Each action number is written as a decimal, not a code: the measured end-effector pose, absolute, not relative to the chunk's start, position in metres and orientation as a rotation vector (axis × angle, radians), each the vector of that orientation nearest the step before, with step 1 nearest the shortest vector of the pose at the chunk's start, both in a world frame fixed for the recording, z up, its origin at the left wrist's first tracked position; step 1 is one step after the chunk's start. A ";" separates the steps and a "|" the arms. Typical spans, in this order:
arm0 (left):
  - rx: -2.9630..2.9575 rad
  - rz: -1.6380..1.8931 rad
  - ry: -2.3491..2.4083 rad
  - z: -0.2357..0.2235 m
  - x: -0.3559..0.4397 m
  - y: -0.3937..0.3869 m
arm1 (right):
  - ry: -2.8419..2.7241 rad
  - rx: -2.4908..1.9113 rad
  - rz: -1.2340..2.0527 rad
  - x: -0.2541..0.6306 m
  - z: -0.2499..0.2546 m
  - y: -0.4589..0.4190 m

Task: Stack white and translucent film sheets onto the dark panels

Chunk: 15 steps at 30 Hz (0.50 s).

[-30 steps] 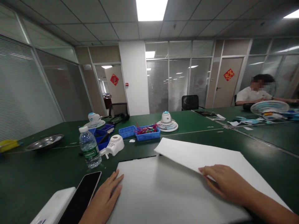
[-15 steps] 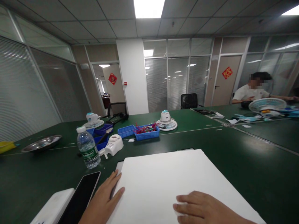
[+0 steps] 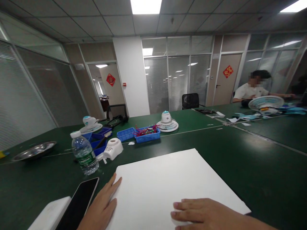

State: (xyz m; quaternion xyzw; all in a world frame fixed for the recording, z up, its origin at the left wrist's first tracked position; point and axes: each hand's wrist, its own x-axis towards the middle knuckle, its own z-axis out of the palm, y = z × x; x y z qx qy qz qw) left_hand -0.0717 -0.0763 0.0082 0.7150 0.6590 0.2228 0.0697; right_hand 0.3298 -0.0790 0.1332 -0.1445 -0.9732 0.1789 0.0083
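A large white sheet [image 3: 158, 179], like paper or thin board, lies on the green table in front of me. My left hand [image 3: 103, 201] rests along its left edge, with fingers stretched out and thumb apart. Over the sheet's lower right part, my right hand [image 3: 199, 212] lies flat with its fingers extended. Neither hand grips anything. A black phone [image 3: 78, 203] and a white box-like object [image 3: 50, 214] are just left of my left hand.
A water bottle [image 3: 84, 154] stands beyond the phone. Behind it are a white plastic housing [image 3: 113, 149], blue trays [image 3: 126, 134], one holding wires [image 3: 146, 131], and fan heads [image 3: 167, 123]. A metal dish [image 3: 35, 151] lies left. A person [image 3: 256, 88] sits far right.
The white sheet has shifted and turned slightly, now covering the darker item that showed at its upper and left edges. Both hands moved a little left in view, as the camera turned right.
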 end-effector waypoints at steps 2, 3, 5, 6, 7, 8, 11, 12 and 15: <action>2.169 0.657 1.986 0.009 -0.071 -0.077 | -3.064 -0.445 0.515 0.329 0.132 -0.079; 2.175 0.645 1.995 0.010 -0.070 -0.077 | -3.069 -0.438 0.466 0.330 0.130 -0.079; 2.175 0.618 2.021 0.010 -0.069 -0.078 | -3.068 -0.438 0.294 0.331 0.121 -0.078; 2.173 0.606 2.030 0.011 -0.068 -0.078 | -3.038 -0.453 0.166 0.333 0.116 -0.077; 2.172 0.596 2.035 0.011 -0.068 -0.078 | -2.984 -0.476 0.029 0.335 0.110 -0.077; 2.174 0.585 2.037 0.012 -0.067 -0.078 | -2.915 -0.507 -0.098 0.337 0.104 -0.076; 2.185 0.527 2.046 0.014 -0.067 -0.078 | -2.725 -0.541 -0.372 0.342 0.091 -0.073; 2.186 0.500 2.053 0.015 -0.066 -0.078 | -2.693 -0.519 -0.435 0.342 0.089 -0.073; 2.169 0.437 2.070 0.016 -0.065 -0.078 | -2.615 -0.404 -0.565 0.341 0.089 -0.074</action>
